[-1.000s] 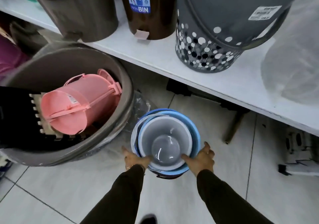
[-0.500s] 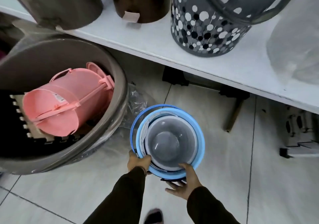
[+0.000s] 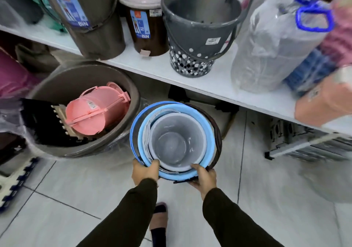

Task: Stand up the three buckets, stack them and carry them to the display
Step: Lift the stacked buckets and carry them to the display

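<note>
The three buckets are nested into one stack: a grey bucket sits inside a light blue bucket, which sits inside a dark brown bucket. The stack is upright and held above the tiled floor, in front of the white shelf. My left hand grips the near left rim of the stack. My right hand holds the near right rim, fingers under it. A blue handle curves round the left side.
A large grey tub on the floor at left holds a pink bucket lying on its side. On the shelf stand brown bins, a grey dotted bucket and wrapped goods. Foam mats lie at far left.
The stack has risen from the floor toward the shelf level. My right hand moved from under the near edge to grip the right rim; the view has tilted up.
</note>
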The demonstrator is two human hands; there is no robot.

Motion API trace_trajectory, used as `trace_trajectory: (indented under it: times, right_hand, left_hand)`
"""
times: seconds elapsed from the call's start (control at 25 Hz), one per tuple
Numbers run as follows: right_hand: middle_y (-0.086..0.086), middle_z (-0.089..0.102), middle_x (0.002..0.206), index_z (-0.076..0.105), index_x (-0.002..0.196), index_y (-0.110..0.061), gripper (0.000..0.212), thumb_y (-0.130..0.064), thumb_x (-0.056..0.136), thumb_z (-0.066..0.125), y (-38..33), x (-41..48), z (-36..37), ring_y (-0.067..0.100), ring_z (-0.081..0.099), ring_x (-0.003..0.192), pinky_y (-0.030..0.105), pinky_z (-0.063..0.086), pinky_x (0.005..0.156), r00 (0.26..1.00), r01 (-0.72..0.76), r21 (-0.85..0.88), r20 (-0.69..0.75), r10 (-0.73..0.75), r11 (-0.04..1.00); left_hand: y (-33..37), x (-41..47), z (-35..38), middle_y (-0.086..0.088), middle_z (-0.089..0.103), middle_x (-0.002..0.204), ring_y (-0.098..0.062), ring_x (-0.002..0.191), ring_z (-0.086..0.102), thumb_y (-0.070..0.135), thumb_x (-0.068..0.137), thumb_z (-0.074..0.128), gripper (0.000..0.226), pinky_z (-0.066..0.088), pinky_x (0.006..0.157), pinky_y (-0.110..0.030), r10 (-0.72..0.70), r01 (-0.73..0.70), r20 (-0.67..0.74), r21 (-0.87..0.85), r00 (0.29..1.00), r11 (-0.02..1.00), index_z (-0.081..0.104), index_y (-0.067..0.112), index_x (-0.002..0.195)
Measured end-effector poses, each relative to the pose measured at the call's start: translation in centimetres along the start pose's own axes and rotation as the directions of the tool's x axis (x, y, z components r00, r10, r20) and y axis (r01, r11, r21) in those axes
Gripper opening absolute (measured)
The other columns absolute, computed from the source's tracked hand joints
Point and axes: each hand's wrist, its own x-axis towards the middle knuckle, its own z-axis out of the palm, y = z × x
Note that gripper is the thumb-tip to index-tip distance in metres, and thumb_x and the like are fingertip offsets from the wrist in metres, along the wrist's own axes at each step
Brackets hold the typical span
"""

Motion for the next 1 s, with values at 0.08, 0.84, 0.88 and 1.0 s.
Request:
trace_trajectory:
  times: [0.08, 0.84, 0.88, 1.0]
  right_hand:
    - [0.018, 0.067, 0.114, 0.054, 0.119, -0.007, 0.040, -0.008, 0.082, 0.068, -2.9, -5.3, -0.9, 0.032, 0.068, 0.099, 0.039, 0.059, 0.069, 0.993, 0.115, -0.032, 0.046, -0.113, 0.993]
    - [0.008, 0.071, 0.112, 0.063, 0.112, -0.015, 0.064, -0.051, 0.060, 0.067, -47.7, -25.1, 13.0, 0.027, 0.067, 0.103, 0.050, 0.056, 0.094, 0.700, 0.704, -0.111, -0.057, -0.712, 0.702]
    - [0.010, 0.069, 0.117, 0.062, 0.117, -0.012, 0.071, -0.053, 0.060, 0.067, -48.7, -24.0, 14.3, 0.029, 0.065, 0.107, 0.049, 0.054, 0.096, 0.718, 0.680, -0.136, -0.074, -0.692, 0.721]
    - [0.014, 0.062, 0.130, 0.054, 0.128, -0.002, 0.066, -0.042, 0.076, 0.070, -50.1, -19.6, 17.1, 0.033, 0.058, 0.120, 0.041, 0.047, 0.103, 0.761, 0.605, -0.205, -0.134, -0.635, 0.769]
  left_hand:
    - [2.4, -5.3, -1.8, -0.006, 0.069, 0.088, -0.034, 0.085, 0.069, 0.026, 0.064, 0.075, 0.033, 0.059, 0.083, -0.050, 0.090, -0.090, -0.012, -0.036, 0.996, 0.995, 0.056, 0.023, 0.091]
    - [51.0, -18.0, 2.0, -0.009, 0.069, 0.110, -0.028, 0.105, 0.064, 0.035, 0.062, 0.083, 0.065, 0.050, 0.097, -0.041, 0.616, -0.592, 0.091, -0.198, 0.782, 0.781, 0.061, 0.003, 0.114]
    - [52.6, -16.0, 3.1, -0.012, 0.070, 0.112, -0.031, 0.107, 0.065, 0.042, 0.059, 0.082, 0.069, 0.051, 0.096, -0.043, 0.588, -0.571, 0.116, -0.154, 0.800, 0.807, 0.062, 0.004, 0.113]
    - [54.6, -10.3, 6.0, -0.019, 0.067, 0.120, -0.035, 0.112, 0.063, 0.044, 0.065, 0.081, 0.073, 0.050, 0.097, -0.042, 0.416, -0.424, 0.200, -0.004, 0.887, 0.906, 0.062, -0.001, 0.119]
